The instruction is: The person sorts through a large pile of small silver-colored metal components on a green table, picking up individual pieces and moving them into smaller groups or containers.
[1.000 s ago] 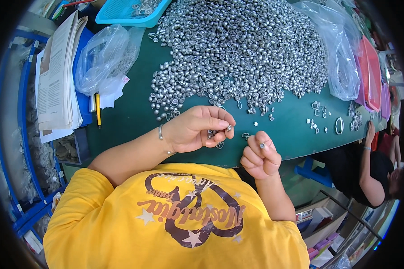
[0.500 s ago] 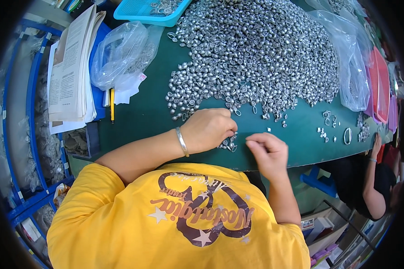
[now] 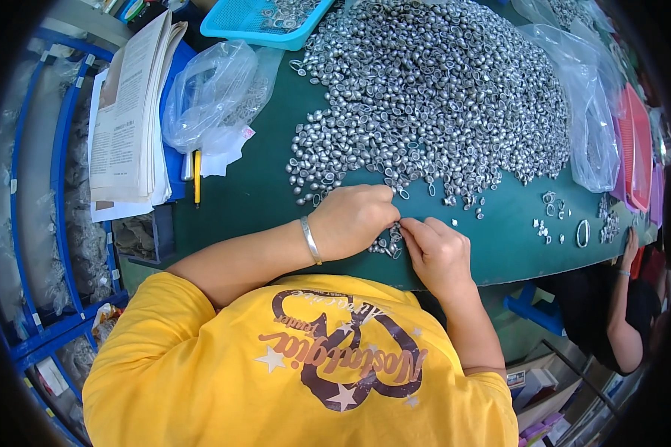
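My left hand (image 3: 354, 221), a metal bangle (image 3: 311, 240) on its wrist, is closed in a pinch just in front of a large heap of small silver-coloured metal rings (image 3: 440, 89). Close against it is my right hand (image 3: 441, 255), its thumb and forefinger also pressed together. The fingertips of both hands meet, and what they grip is too small and too covered to name. A little cluster of silver-coloured rings (image 3: 386, 244) lies on the green tabletop (image 3: 235, 212) just below the fingertips, between the hands.
A blue basket (image 3: 294, 39) of metal pieces stands at the back left. Nearer are a clear plastic bag (image 3: 205, 93), a yellow pen (image 3: 197, 179) and stacked papers (image 3: 127, 127). Sorted rings (image 3: 552, 201), another bag (image 3: 593, 127) and a red basket (image 3: 634, 149) lie right, near a co-worker's arm (image 3: 622, 298).
My right hand has moved left and inward, so its fingertips now meet my left hand's. My left hand keeps its pinch. The whole view has shifted slightly.
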A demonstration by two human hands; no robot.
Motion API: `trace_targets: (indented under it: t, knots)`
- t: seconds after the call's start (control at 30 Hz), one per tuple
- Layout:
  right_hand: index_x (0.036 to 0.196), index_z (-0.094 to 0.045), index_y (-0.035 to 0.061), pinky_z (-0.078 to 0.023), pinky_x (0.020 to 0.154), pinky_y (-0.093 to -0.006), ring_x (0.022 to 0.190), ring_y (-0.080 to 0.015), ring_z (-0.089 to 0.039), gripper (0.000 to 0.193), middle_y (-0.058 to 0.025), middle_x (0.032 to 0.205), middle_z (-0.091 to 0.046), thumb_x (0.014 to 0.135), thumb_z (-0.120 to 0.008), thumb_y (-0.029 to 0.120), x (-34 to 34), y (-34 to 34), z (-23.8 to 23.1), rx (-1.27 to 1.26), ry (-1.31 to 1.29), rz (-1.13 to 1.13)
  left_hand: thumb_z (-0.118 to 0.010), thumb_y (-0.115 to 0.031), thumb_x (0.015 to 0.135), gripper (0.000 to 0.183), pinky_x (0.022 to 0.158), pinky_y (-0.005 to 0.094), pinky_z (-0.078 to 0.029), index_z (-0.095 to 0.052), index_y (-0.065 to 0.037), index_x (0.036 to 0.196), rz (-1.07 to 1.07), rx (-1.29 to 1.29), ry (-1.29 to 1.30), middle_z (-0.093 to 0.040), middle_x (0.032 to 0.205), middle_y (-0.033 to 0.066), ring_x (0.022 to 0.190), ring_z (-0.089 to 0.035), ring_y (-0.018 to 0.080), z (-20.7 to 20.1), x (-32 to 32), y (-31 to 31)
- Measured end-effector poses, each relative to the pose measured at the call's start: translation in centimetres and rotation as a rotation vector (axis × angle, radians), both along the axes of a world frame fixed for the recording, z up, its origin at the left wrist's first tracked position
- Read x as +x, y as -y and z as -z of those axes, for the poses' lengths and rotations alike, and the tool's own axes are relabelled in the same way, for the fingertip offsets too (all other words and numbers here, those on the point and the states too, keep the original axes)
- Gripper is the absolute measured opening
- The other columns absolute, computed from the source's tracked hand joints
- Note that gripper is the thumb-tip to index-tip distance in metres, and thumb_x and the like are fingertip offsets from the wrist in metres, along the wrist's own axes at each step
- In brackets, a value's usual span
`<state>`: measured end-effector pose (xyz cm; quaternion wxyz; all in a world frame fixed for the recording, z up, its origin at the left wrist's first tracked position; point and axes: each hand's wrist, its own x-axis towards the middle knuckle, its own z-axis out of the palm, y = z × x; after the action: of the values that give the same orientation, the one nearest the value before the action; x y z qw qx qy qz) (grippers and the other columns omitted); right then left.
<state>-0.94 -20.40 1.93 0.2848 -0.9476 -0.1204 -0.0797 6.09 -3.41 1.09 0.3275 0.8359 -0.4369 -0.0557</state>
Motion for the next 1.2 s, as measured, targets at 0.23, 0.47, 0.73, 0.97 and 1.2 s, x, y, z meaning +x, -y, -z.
trace_targets:
  t: [0.23,0.47,0.73,0.97,1.2]
  knots:
    - [0.083,-0.059,-0.0017,-0.032,0.042,-0.0171,0.049,-0.0041,-0.043,0.005,-0.0010,0.063,-0.053,0.078,-0.057,0.000,-1.2,2.7,0.0,1.234,-0.552,0.154,-0.063,-0.006,0.076,0.005,0.051,0.0229,-0.039,-0.064,-0.005,0.080,-0.093,-0.238,-0.517,-0.051,0.065,0.0016,0.056,-0.047,0.0124,-1.6,0.4,-0.4]
    - [0.078,-0.063,0.0020,-0.041,0.046,-0.0264,0.052,-0.0151,-0.052,0.006,-0.0066,0.063,-0.055,0.074,-0.063,0.007,1.0,0.4,-1.3,0.484,-0.369,0.014,-0.058,-0.005,0.078,0.008,0.047,0.0156,-0.037,-0.061,-0.001,0.085,-0.050,-0.866,-1.773,-0.060,0.075,0.0040,0.061,-0.050,0.0053,-2.1,1.3,-2.8]
    - [0.081,-0.061,0.0026,-0.040,0.045,-0.0243,0.051,-0.0114,-0.051,0.005,-0.0023,0.064,-0.056,0.077,-0.060,0.005,0.6,0.3,0.0,0.512,-0.303,0.025,-0.065,-0.008,0.071,0.009,0.054,0.0266,-0.044,-0.066,-0.008,0.080,-0.056,-0.002,-0.353,-0.050,0.061,0.0039,0.059,-0.053,0.0177,-2.1,-0.2,-3.0]
    - [0.077,-0.050,-0.0023,-0.026,0.038,-0.0188,0.042,-0.0070,-0.033,0.017,-0.0064,0.061,-0.044,0.081,-0.052,0.015,-0.7,5.8,-0.6,1.609,-0.438,0.068,-0.066,-0.013,0.070,0.007,0.055,0.0302,-0.046,-0.065,-0.008,0.075,0.037,0.051,-0.110,-0.053,0.066,0.0048,0.063,-0.056,0.0208,-0.6,-1.5,-2.4]
    - [0.080,-0.063,-0.0031,-0.024,0.043,-0.0160,0.050,0.0008,-0.035,0.009,0.0055,0.059,-0.049,0.079,-0.062,0.005,-2.0,8.5,-1.3,0.858,-0.305,0.588,-0.066,-0.005,0.068,0.006,0.049,0.0245,-0.040,-0.064,-0.006,0.074,-0.025,-0.067,-0.420,-0.047,0.059,0.0011,0.053,-0.048,0.0128,-1.9,-0.6,-2.3]
